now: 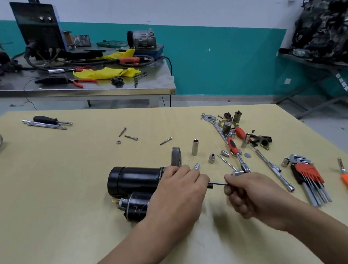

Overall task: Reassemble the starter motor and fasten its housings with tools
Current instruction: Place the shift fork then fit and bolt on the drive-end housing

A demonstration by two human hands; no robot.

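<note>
The starter motor lies on the desk, long axis 9 to 3 o'clock. The left grip clasps its 3 o'clock end. The right grip pinches a thin dark tool that points to 9 o'clock, toward this end.

No readable text, label, brand, number or sign anywhere in view.

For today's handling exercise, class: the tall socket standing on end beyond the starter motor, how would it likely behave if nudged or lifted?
The socket stands tall on a narrow end, so a nudge would probably tip it. Being round, it would likely then roll on the flat table. It looks like polished metal: probably rigid, rather slippery.
</note>
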